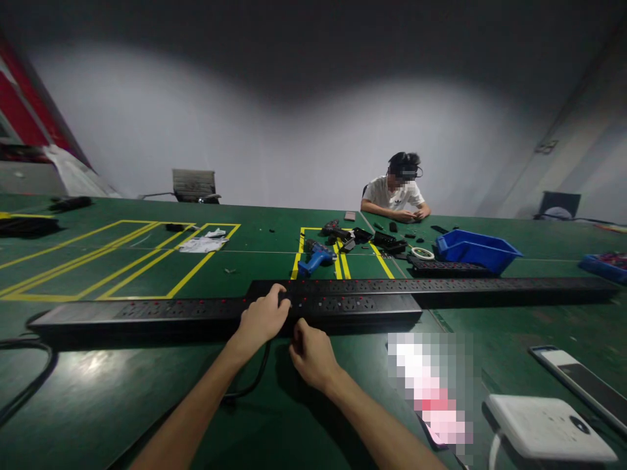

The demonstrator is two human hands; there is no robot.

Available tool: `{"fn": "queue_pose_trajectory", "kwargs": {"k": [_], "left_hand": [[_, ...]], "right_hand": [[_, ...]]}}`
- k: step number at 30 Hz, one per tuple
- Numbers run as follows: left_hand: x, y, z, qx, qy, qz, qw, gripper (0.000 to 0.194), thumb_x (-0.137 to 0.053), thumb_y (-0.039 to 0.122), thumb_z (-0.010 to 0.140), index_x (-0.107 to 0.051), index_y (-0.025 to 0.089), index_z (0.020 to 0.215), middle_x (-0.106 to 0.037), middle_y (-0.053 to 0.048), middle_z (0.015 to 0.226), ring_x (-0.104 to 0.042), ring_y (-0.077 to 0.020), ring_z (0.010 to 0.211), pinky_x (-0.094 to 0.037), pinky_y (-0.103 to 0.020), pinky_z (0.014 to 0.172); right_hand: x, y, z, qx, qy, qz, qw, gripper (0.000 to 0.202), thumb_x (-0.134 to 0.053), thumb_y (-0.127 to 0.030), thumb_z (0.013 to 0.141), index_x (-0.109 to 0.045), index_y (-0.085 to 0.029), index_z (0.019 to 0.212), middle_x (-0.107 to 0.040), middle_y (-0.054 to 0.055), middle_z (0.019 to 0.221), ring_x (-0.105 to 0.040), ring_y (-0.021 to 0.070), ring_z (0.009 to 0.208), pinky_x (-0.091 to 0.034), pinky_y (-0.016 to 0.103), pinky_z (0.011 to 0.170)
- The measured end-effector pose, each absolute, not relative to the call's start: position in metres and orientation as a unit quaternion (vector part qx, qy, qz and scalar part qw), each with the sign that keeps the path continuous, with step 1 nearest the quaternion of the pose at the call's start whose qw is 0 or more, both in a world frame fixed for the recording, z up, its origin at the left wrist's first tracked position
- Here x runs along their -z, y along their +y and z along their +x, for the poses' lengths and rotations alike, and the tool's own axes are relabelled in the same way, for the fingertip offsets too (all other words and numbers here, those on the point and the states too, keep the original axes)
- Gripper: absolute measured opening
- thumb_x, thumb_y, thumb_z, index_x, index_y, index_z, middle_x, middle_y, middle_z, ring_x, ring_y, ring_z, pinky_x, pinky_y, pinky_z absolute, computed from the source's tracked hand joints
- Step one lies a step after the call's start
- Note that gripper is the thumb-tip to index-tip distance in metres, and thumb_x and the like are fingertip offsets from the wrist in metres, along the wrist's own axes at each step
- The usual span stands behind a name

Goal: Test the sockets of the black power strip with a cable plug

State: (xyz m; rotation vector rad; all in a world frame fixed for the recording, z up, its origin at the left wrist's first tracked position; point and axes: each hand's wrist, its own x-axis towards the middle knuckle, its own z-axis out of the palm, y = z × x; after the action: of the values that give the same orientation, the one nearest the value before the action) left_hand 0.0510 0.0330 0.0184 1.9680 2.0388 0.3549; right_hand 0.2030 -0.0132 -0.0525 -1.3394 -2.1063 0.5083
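Observation:
A long black power strip with rows of sockets and small red lights lies across the green table in front of me. My left hand is closed over its top, fingers pinching what looks like a black plug at the sockets. Below that wrist a black cord curves down to the tabletop. Against the strip's near side, my right hand is curled closed, and whatever its fingers hold is hidden. Just behind lies a second long black power strip, reaching far to the right.
Beyond the strips are a blue cordless drill, scattered black parts, a roll of tape and a blue bin. A white device and a phone lie at near right. Across the table sits a person.

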Motion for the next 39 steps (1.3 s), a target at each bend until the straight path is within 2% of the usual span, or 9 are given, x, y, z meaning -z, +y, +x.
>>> {"fn": "queue_pose_trajectory", "kwargs": {"k": [3, 7, 11, 15, 21, 27, 33, 39], "left_hand": [[-0.027, 0.037, 0.062, -0.058, 0.708, 0.690, 0.139, 0.039, -0.027, 0.039, 0.089, -0.047, 0.026, 0.120, -0.070, -0.014, 0.102, -0.065, -0.0363, 0.098, -0.045, -0.049, 0.081], [-0.034, 0.042, 0.070, -0.020, 0.697, 0.702, 0.142, 0.041, -0.024, 0.043, 0.090, -0.046, 0.021, 0.116, -0.069, -0.017, 0.107, -0.064, -0.0383, 0.101, -0.045, -0.052, 0.083], [-0.035, 0.044, 0.070, -0.011, 0.693, 0.705, 0.153, 0.046, -0.026, 0.052, 0.090, -0.047, 0.020, 0.115, -0.067, -0.018, 0.114, -0.063, -0.0380, 0.106, -0.045, -0.050, 0.084], [-0.032, 0.046, 0.069, -0.003, 0.691, 0.706, 0.155, 0.049, -0.036, 0.056, 0.087, -0.045, 0.020, 0.119, -0.067, -0.018, 0.113, -0.064, -0.0353, 0.104, -0.047, -0.043, 0.080], [-0.030, 0.049, 0.073, 0.018, 0.681, 0.723, 0.116, 0.040, -0.039, 0.048, 0.087, -0.046, 0.023, 0.118, -0.067, -0.015, 0.111, -0.064, -0.0366, 0.102, -0.047, -0.046, 0.080], [-0.031, 0.052, 0.077, 0.034, 0.674, 0.732, 0.095, 0.042, -0.042, 0.044, 0.087, -0.046, 0.022, 0.122, -0.067, -0.016, 0.115, -0.063, -0.0362, 0.105, -0.047, -0.049, 0.083], [-0.036, 0.052, 0.082, 0.051, 0.669, 0.737, 0.079, 0.043, -0.043, 0.042, 0.087, -0.048, 0.022, 0.124, -0.067, -0.016, 0.116, -0.063, -0.0348, 0.106, -0.047, -0.047, 0.083], [-0.036, 0.048, 0.091, 0.058, 0.686, 0.722, 0.073, 0.042, -0.042, 0.040, 0.088, -0.050, 0.017, 0.122, -0.067, -0.019, 0.115, -0.064, -0.0334, 0.105, -0.046, -0.043, 0.084]], "right_hand": [[0.052, -0.013, 0.204, -0.191, -0.793, -0.499, 0.292, 0.015, -0.052, -0.014, 0.076, -0.043, -0.023, 0.084, -0.058, -0.002, 0.077, -0.051, 0.0129, 0.065, -0.027, 0.022, 0.057], [0.053, -0.013, 0.204, -0.187, -0.798, -0.495, 0.288, 0.015, -0.052, -0.015, 0.076, -0.043, -0.023, 0.085, -0.059, -0.001, 0.077, -0.051, 0.0136, 0.066, -0.026, 0.022, 0.057], [0.055, -0.013, 0.204, -0.187, -0.800, -0.491, 0.290, 0.014, -0.052, -0.015, 0.076, -0.043, -0.023, 0.085, -0.059, -0.002, 0.077, -0.051, 0.0136, 0.065, -0.026, 0.023, 0.056], [0.056, -0.013, 0.205, -0.186, -0.802, -0.490, 0.288, 0.013, -0.051, -0.016, 0.077, -0.044, -0.023, 0.086, -0.059, -0.001, 0.078, -0.052, 0.0141, 0.067, -0.026, 0.023, 0.057], [0.057, -0.013, 0.204, -0.183, -0.803, -0.493, 0.281, 0.012, -0.052, -0.018, 0.078, -0.045, -0.022, 0.086, -0.059, 0.000, 0.078, -0.052, 0.0144, 0.067, -0.026, 0.023, 0.057], [0.055, -0.014, 0.204, -0.181, -0.806, -0.491, 0.275, 0.009, -0.051, -0.019, 0.080, -0.045, -0.022, 0.086, -0.059, 0.000, 0.078, -0.052, 0.0140, 0.066, -0.026, 0.023, 0.057], [0.052, -0.014, 0.205, -0.182, -0.809, -0.488, 0.273, 0.008, -0.050, -0.019, 0.081, -0.046, -0.022, 0.087, -0.060, 0.001, 0.079, -0.053, 0.0141, 0.067, -0.026, 0.023, 0.057], [0.053, -0.014, 0.205, -0.183, -0.809, -0.486, 0.274, 0.011, -0.050, -0.018, 0.081, -0.048, -0.022, 0.091, -0.060, 0.001, 0.080, -0.054, 0.0146, 0.068, -0.029, 0.023, 0.059]]}}
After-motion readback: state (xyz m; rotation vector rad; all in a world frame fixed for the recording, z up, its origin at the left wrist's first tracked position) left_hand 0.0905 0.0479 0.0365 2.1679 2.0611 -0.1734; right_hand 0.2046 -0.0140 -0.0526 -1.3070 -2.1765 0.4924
